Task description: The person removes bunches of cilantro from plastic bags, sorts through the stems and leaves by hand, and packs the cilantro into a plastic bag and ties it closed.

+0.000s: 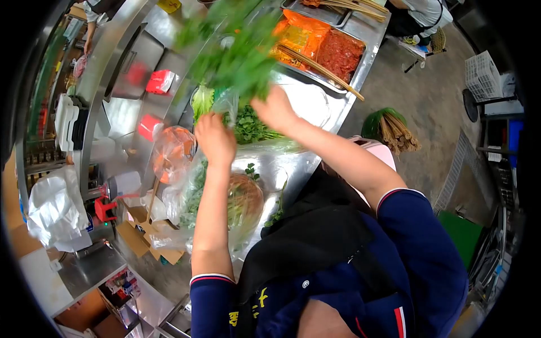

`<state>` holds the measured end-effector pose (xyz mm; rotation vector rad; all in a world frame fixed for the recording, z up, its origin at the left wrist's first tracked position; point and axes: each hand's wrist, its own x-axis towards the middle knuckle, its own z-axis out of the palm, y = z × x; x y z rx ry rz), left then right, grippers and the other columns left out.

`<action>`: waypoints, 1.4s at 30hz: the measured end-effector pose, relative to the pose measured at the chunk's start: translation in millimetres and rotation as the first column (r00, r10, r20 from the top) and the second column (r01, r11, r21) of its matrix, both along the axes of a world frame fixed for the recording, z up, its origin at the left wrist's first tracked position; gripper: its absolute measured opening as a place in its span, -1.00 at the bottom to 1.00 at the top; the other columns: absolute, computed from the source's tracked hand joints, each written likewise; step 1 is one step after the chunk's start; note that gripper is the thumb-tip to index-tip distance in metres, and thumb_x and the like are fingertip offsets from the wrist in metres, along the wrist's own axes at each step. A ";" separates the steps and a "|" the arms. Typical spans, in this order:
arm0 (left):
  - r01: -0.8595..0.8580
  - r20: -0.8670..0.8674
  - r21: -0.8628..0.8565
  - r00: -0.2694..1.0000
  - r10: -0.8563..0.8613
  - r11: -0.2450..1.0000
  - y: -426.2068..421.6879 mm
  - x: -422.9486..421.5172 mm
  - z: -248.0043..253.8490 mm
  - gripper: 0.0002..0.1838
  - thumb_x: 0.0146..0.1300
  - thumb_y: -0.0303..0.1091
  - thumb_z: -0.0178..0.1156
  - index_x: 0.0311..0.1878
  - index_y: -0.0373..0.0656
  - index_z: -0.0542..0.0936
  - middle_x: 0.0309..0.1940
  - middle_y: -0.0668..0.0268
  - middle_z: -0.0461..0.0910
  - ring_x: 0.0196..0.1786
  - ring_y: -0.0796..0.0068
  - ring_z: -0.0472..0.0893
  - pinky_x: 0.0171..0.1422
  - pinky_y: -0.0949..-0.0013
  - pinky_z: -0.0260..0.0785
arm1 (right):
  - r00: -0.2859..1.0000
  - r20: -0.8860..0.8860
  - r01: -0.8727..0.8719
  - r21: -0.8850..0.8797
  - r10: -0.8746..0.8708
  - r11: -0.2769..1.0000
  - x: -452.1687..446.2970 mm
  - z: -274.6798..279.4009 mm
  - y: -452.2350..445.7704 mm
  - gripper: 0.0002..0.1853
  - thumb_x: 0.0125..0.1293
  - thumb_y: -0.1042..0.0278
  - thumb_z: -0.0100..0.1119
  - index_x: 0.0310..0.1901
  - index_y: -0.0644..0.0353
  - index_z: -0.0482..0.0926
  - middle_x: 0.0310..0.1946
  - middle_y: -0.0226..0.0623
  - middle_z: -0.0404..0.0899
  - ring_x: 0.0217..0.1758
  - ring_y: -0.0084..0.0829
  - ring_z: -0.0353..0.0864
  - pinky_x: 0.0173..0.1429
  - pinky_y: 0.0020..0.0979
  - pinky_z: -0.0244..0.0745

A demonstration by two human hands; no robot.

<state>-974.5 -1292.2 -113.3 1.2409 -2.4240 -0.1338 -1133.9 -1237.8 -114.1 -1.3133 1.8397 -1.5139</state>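
Note:
Blurred by motion, a large bunch of leafy greens (239, 53) is above the metal counter (301, 169), with my right hand (274, 110) closed at its lower end. My left hand (215, 135) is beside a clear plastic bag (226, 104) and a pale lettuce leaf (202, 101); its fingertips point away and what they hold, if anything, is hidden. Between and below the hands, more green herbs (251, 125) lie on plastic. Nearer my body, a clear bag of stemmed greens (245, 200) rests on the counter, beside my left forearm.
A tray (366, 53) of red minced food (340, 55) with chopsticks across it stands at the back right. Orange food in a plastic-covered bowl (174, 149) is at left. A bundle of stalks (394, 132) lies on the floor. Other people are partly visible at the top edges.

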 end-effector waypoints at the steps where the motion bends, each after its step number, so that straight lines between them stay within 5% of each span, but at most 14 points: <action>1: -0.054 -0.214 0.198 0.972 0.097 0.979 -21.9 7.1 -6.1 -0.62 0.05 -0.38 0.14 -0.05 -0.23 0.35 -0.20 0.20 0.35 -0.13 0.37 0.34 -0.05 0.32 0.24 | 0.988 -0.156 -0.013 0.057 0.022 0.998 5.2 -30.4 1.4 -0.48 -0.04 0.41 0.12 0.01 0.30 0.25 -0.31 0.10 0.46 -0.23 0.08 0.45 -0.15 -0.11 0.39; 5: 0.274 -0.665 0.741 0.428 0.613 0.613 -64.0 21.6 3.8 -0.92 0.20 -0.41 0.00 -0.31 -0.21 0.37 -0.71 0.47 0.25 -0.64 0.64 0.22 -0.46 0.51 0.16 | 0.837 -0.312 -0.162 0.645 0.450 0.747 -6.1 -102.2 30.4 -0.48 0.01 0.40 0.11 0.04 0.37 0.23 -0.27 -0.01 0.51 -0.21 -0.12 0.54 -0.16 -0.19 0.42; 8: 0.391 -0.573 0.819 0.526 0.628 0.419 -48.0 9.7 55.1 -0.92 0.17 -0.47 -0.02 -0.27 -0.26 0.38 -0.72 0.47 0.22 -0.71 0.72 0.11 -0.64 0.58 -0.05 | 0.829 -0.235 -0.088 0.841 0.507 0.534 -6.1 -112.1 17.7 -0.53 0.08 0.38 0.04 0.05 0.35 0.26 -0.21 -0.02 0.53 -0.16 -0.19 0.55 -0.15 -0.25 0.44; 12: 0.291 -0.559 0.815 0.621 0.550 0.501 -33.1 -2.1 73.0 -0.88 0.16 -0.44 -0.01 -0.26 -0.28 0.39 -0.71 0.46 0.26 -0.70 0.74 0.13 -0.65 0.61 -0.08 | 0.712 -0.314 -0.021 0.884 0.628 0.466 -16.4 -133.3 -0.9 -0.56 0.13 0.40 -0.09 0.08 0.33 0.31 -0.18 -0.08 0.54 -0.14 -0.25 0.56 -0.08 -0.29 0.43; 16: 0.003 -0.384 0.788 0.784 0.488 0.616 -50.6 31.7 41.2 -0.82 0.14 -0.29 0.07 -0.27 -0.19 0.44 -0.69 0.47 0.29 -0.68 0.75 0.18 -0.63 0.60 -0.03 | 0.745 -0.129 -0.209 0.887 0.654 0.412 -14.7 -104.2 10.6 -0.44 0.14 0.00 0.04 -0.01 0.36 0.36 -0.17 -0.04 0.52 -0.11 -0.19 0.53 -0.09 -0.25 0.44; 18: -0.072 -0.348 0.658 0.854 0.387 0.750 -59.5 44.3 7.2 -0.79 0.10 -0.16 0.16 -0.32 -0.08 0.48 -0.69 0.53 0.30 -0.66 0.75 0.20 -0.60 0.59 -0.01 | 0.795 0.101 -0.451 0.759 0.599 0.469 -15.1 -69.5 24.5 -0.33 -0.01 -0.12 0.15 -0.02 0.32 0.39 -0.13 -0.04 0.49 -0.12 -0.23 0.52 -0.10 -0.26 0.45; 19: 0.057 -0.404 0.805 0.781 0.476 0.591 -41.0 16.2 32.3 -0.86 0.10 -0.26 0.19 -0.40 -0.05 0.46 -0.69 0.57 0.29 -0.65 0.78 0.20 -0.59 0.63 -0.03 | 0.806 0.149 -0.500 0.690 0.573 0.524 -23.0 -99.8 29.5 -0.19 -0.10 -0.17 0.21 0.10 0.28 0.30 -0.06 -0.01 0.45 -0.12 -0.23 0.51 -0.09 -0.26 0.45; 20: 0.114 -0.409 0.838 0.779 0.476 0.533 -44.2 20.5 21.0 -0.87 0.10 -0.26 0.20 -0.37 -0.04 0.48 -0.69 0.58 0.29 -0.69 0.77 0.19 -0.63 0.64 -0.05 | 0.843 -0.323 -0.223 0.517 0.430 0.826 -3.5 -187.4 41.8 -0.03 -0.16 -0.11 0.29 0.23 0.25 0.09 0.11 0.05 0.26 -0.07 -0.16 0.47 -0.03 -0.28 0.44; 22: 0.215 -0.482 0.840 0.717 0.503 0.498 -37.7 18.0 13.8 -0.85 0.09 -0.32 0.19 -0.30 -0.13 0.48 -0.69 0.52 0.31 -0.71 0.75 0.20 -0.65 0.64 -0.03 | 0.898 0.237 -0.418 0.726 0.371 0.546 -19.0 -70.4 56.8 -0.14 0.02 0.25 0.19 0.29 0.25 -0.09 0.15 0.13 0.18 0.06 -0.02 0.38 0.08 -0.21 0.36; 28: 0.240 -0.524 0.807 0.711 0.468 0.540 -30.8 31.5 4.1 -0.86 0.11 -0.33 0.17 -0.32 -0.16 0.46 -0.67 0.48 0.31 -0.73 0.75 0.17 -0.68 0.65 -0.06 | 0.963 -0.057 -0.156 0.676 0.263 0.720 0.9 -112.4 76.6 -0.41 0.11 0.49 -0.07 0.23 0.25 0.07 -0.11 0.07 0.41 -0.23 -0.10 0.51 -0.15 -0.28 0.44; 31: 0.299 -0.557 0.806 0.675 0.484 0.511 -25.2 40.9 32.4 -0.88 0.13 -0.33 0.16 -0.38 -0.13 0.45 -0.67 0.50 0.31 -0.73 0.77 0.16 -0.68 0.67 -0.07 | 0.706 -0.540 0.020 0.662 0.459 0.749 6.7 -110.4 74.7 -0.43 0.06 0.49 -0.06 0.19 0.18 0.19 -0.17 -0.05 0.43 -0.22 -0.21 0.54 -0.28 -0.31 0.45; 34: 0.395 -0.640 0.754 0.619 0.455 0.524 -32.5 53.3 29.5 -0.86 0.14 -0.32 0.15 -0.43 -0.12 0.43 -0.68 0.51 0.31 -0.73 0.78 0.17 -0.69 0.66 -0.07 | 0.934 -0.069 -0.171 0.777 0.352 0.606 9.7 -139.5 82.4 -0.45 0.08 0.44 -0.03 0.18 0.20 0.20 -0.13 -0.03 0.39 -0.11 -0.19 0.49 -0.22 -0.28 0.46; 38: 0.367 -0.633 0.739 0.665 0.396 0.565 -27.3 69.9 13.6 -0.84 0.14 -0.30 0.16 -0.46 -0.13 0.44 -0.69 0.50 0.32 -0.67 0.76 0.21 -0.58 0.64 0.03 | 0.581 -0.592 0.077 0.723 0.559 0.686 27.1 -166.6 83.8 -0.47 0.06 0.37 0.06 0.12 0.23 0.26 -0.07 -0.03 0.37 0.01 -0.13 0.40 0.00 -0.23 0.37; 42: 0.334 -0.613 0.749 0.675 0.410 0.572 -19.3 81.9 -0.3 -0.84 0.13 -0.29 0.18 -0.40 -0.15 0.47 -0.61 0.46 0.40 -0.56 0.73 0.32 -0.45 0.65 0.14 | 0.794 -0.366 -0.151 0.655 0.485 0.741 16.3 -31.2 95.1 -0.40 -0.01 0.22 0.19 0.08 0.27 0.28 0.06 -0.02 0.27 0.12 -0.10 0.28 0.17 -0.22 0.23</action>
